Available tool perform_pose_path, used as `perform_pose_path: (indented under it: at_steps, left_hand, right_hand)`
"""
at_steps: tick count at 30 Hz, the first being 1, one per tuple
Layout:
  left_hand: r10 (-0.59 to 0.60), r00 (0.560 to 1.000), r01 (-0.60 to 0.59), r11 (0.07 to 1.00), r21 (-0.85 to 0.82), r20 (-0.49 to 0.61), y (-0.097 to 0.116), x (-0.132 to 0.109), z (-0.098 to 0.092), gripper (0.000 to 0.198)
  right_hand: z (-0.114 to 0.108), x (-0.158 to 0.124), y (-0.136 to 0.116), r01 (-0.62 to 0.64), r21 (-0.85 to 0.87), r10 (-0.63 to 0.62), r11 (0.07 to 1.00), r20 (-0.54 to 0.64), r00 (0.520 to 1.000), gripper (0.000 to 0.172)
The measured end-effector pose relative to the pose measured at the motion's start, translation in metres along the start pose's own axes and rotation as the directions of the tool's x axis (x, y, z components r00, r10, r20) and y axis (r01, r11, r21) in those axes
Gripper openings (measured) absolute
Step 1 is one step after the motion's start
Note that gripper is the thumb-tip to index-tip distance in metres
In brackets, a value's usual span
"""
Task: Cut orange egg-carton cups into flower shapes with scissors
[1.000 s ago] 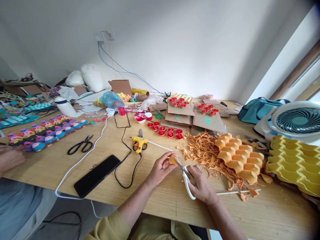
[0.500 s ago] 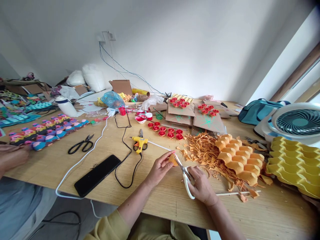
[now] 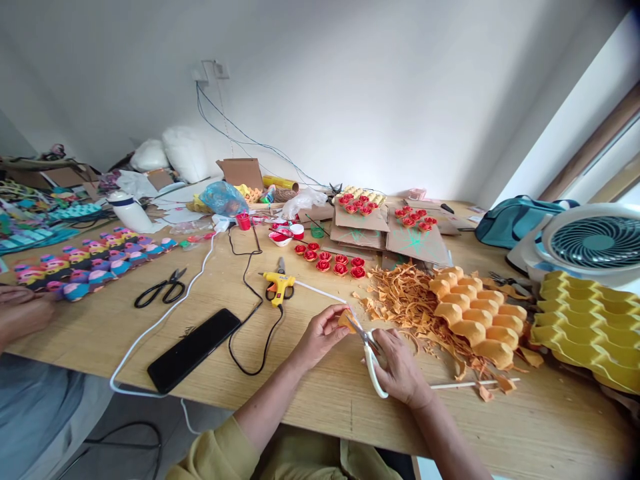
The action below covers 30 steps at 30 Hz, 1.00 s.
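Between the fingertips of my left hand (image 3: 324,335) is a small orange egg-carton piece (image 3: 346,320). My right hand (image 3: 397,365) is closed around the white handles of a pair of scissors (image 3: 376,373), and their blades meet the orange piece at its right side. To the right of my hands lies a heap of orange carton scraps (image 3: 407,303). An orange egg tray (image 3: 480,313), cups upward, rests partly on these scraps. A yellow hot glue gun (image 3: 279,287) lies ahead of my left hand, on top of another pair of scissors.
Several red paper roses (image 3: 340,265) stand beyond my hands, more on cardboard sheets (image 3: 360,237). A black phone (image 3: 195,350) and black-handled scissors (image 3: 163,288) lie left. Yellow egg trays (image 3: 587,333) and a fan (image 3: 595,240) are right. Another person's hand (image 3: 25,313) is far left.
The scissor blades look slightly more open against the orange piece. Both my hands stay in nearly the same place, and the whole view has shifted very slightly.
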State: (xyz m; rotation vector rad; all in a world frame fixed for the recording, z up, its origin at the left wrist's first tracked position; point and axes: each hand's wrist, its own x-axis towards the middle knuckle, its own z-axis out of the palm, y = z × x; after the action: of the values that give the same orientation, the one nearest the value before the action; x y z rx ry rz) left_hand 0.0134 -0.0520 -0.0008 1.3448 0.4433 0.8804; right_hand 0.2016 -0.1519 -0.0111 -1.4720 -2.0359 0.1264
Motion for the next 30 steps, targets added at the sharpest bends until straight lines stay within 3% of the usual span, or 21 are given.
perform_pose_path:
  at_steps: [18,21,26,30]
  left_hand:
    - [0.006,0.997,-0.015,0.993,-0.121,-0.075,0.0034,-0.0006,-0.0011,0.053]
    - [0.0,0.994,-0.014,0.992,-0.128,-0.109,0.0041,0.0002,-0.0007,0.049]
    - [-0.01,0.989,-0.007,0.993,-0.116,-0.147,0.0052,0.0005,0.0007,0.05]
    - [-0.002,0.99,-0.015,0.993,-0.113,-0.143,0.0045,0.0005,0.0012,0.05]
  right_hand:
    - [0.0032,-0.0023,-0.0009,0.03,-0.027,-0.033,0.999,-0.1,0.994,0.023]
    - [0.0045,-0.0026,0.0005,-0.017,0.01,0.018,1.0,-0.1,0.995,0.021]
    - [0.0043,-0.0024,0.0065,-0.184,0.137,0.204,0.973,-0.145,0.968,0.012]
    - [0.0014,0.0,0.004,-0.145,0.075,0.149,0.987,-0.046,0.988,0.009]
